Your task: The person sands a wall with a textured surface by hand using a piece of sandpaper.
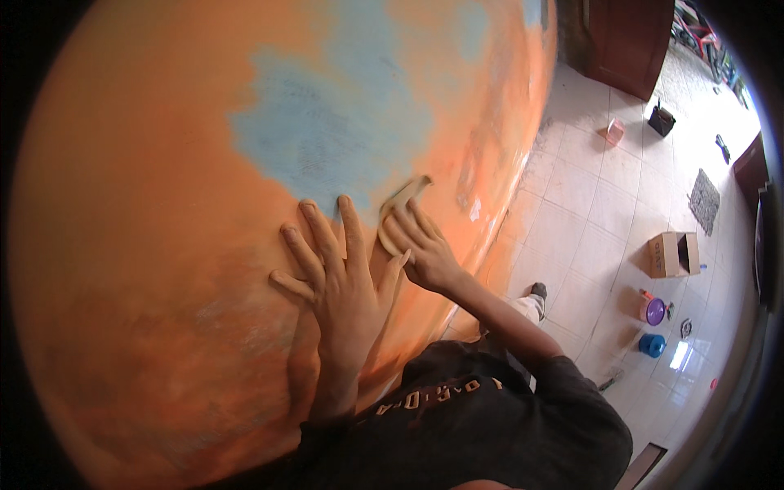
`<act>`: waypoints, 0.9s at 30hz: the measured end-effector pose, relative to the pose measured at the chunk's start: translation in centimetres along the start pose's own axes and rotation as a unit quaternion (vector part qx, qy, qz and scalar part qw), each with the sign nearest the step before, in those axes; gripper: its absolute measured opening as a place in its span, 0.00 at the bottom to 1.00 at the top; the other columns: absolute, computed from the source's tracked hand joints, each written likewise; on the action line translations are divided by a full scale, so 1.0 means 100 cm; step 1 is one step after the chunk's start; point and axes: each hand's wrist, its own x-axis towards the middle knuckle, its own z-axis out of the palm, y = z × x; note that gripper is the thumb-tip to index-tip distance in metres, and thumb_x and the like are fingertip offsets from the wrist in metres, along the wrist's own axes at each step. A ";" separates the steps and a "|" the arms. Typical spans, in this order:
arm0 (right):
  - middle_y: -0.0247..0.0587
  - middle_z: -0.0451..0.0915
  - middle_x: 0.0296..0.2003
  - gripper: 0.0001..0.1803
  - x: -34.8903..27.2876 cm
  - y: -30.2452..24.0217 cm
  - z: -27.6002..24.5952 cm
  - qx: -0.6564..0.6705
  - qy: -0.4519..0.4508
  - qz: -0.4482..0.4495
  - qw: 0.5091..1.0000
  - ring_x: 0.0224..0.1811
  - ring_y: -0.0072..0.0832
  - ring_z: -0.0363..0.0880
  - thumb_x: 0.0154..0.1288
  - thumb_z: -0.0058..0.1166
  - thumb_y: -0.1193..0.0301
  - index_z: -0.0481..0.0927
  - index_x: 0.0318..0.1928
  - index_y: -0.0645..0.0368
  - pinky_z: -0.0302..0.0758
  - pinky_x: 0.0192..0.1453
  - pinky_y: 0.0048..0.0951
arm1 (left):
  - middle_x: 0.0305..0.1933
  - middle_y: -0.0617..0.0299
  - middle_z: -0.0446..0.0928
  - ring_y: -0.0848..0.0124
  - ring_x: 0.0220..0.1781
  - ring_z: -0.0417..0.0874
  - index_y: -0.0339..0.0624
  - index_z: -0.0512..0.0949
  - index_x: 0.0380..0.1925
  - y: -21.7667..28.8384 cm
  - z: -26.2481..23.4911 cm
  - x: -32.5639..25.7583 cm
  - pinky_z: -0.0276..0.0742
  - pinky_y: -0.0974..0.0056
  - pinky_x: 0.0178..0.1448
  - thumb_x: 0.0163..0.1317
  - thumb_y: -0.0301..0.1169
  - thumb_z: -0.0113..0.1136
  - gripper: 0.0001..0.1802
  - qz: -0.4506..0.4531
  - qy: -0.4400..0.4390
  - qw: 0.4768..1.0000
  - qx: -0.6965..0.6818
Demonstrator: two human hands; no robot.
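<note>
My left hand [339,286] lies flat against the orange wall [163,188], fingers spread and holding nothing. Its fingertips reach the lower edge of a large light-blue patch [327,122]. Just to the right, my right hand [429,255] presses a curled pale sheet [398,202], which looks like sandpaper, against the wall. The sheet bends up past the fingers, and its underside is hidden. The wall around both hands has uneven orange and brownish, scuffed areas.
On the tiled floor [600,212] to the right stand a cardboard box [665,255], a purple bucket [654,311] and a blue bucket [652,345]. A grey mat [704,202], a black box [661,120] and a pink container [614,131] lie farther off, near a brown door [629,49].
</note>
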 end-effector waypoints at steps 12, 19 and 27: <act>0.47 0.72 0.66 0.33 0.037 0.033 -0.014 0.020 0.144 0.127 0.981 0.70 0.49 0.69 0.55 0.61 0.79 0.75 0.64 0.54 0.73 0.66 0.47 | 0.81 0.41 0.45 0.35 0.81 0.39 0.55 0.56 0.77 0.007 0.004 0.003 0.19 0.18 0.66 0.65 0.67 0.46 0.46 -0.011 0.002 0.999 -0.041; 0.50 0.72 0.66 0.31 0.050 0.016 -0.016 -0.035 0.129 0.036 0.990 0.71 0.50 0.68 0.60 0.55 0.81 0.71 0.66 0.59 0.70 0.70 0.45 | 0.81 0.42 0.44 0.35 0.81 0.39 0.56 0.54 0.78 0.006 0.008 0.001 0.22 0.15 0.64 0.66 0.65 0.47 0.46 -0.012 0.005 0.999 -0.030; 0.53 0.64 0.71 0.31 0.033 0.028 -0.014 -0.011 0.057 0.083 0.995 0.74 0.52 0.62 0.60 0.54 0.80 0.71 0.66 0.57 0.64 0.74 0.48 | 0.80 0.42 0.48 0.36 0.81 0.37 0.56 0.59 0.76 0.010 0.015 0.000 0.12 0.22 0.68 0.65 0.67 0.46 0.45 -0.019 0.042 0.999 0.004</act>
